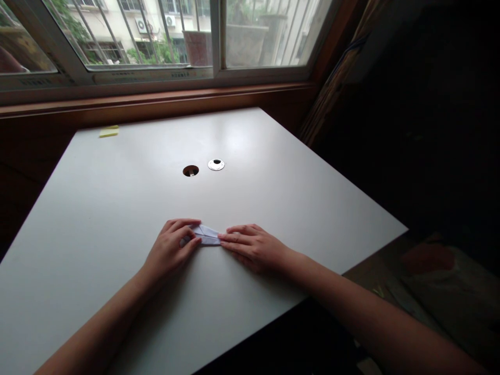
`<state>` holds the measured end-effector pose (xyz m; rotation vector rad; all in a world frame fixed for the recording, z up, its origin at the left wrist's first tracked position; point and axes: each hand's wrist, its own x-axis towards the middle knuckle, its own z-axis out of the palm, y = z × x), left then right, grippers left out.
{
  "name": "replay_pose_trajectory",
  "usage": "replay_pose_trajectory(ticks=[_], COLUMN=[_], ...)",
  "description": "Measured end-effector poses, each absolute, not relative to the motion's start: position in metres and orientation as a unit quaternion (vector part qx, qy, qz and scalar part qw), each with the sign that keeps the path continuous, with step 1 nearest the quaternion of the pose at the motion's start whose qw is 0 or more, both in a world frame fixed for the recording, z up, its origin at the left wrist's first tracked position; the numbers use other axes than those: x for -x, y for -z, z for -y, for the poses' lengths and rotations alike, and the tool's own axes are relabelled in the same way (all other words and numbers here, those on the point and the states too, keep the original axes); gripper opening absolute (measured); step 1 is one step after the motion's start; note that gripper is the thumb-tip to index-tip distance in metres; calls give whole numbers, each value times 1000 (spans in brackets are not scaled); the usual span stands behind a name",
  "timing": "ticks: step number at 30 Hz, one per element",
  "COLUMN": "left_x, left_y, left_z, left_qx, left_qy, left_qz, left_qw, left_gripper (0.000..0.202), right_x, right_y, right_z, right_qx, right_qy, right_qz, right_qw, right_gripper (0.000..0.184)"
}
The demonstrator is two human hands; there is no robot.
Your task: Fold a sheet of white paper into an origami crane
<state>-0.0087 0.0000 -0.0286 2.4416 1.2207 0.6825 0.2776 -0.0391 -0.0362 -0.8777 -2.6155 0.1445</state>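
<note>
**Slim folded paper (209,237), creased lengthwise**

We see it on the white desk (312,187), bluish-white, with a slanting fold line toward its left end. Our left hand (172,244) holds that end in a narrow grip; our right hand (255,246) covers the other with outstretched fingers, and whether it pinches, we cannot tell.

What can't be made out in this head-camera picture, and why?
Head view, folded paper: ends hidden, at least partly, by the left hand and right hand.
Head view, desk hole: contents too small and dark to identify.
Head view, window-frame lettering: too small to read.
Head view, desk: near-left part cut off by the picture's edge.
</note>
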Motion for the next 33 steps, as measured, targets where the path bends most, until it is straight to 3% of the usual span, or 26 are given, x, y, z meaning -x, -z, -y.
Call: replay_pose_trajectory(ticks=[12, 16, 22, 33], left_x=[3, 2, 1, 2], left_y=[27, 23, 32, 33], left_z=[10, 15, 18, 15], left_qx=[-879, -919, -952, -951], left_qy=[-242, -241, -181, -177], left_qz=[-411, -307, -236, -242], left_qw=[15, -48, -71, -68], left_gripper=[11, 27, 43, 38], right_x=[-277, -276, -277, -276], right_y=[35, 36, 34, 34], right_z=[40, 40, 40, 39], right_qx=[313, 315, 312, 306], right_qy=[-45, -36, -33, -31], right_qz=[930, 928, 929, 933], right_qw=[190, 197, 195, 187], right_gripper=[39, 39, 41, 38])
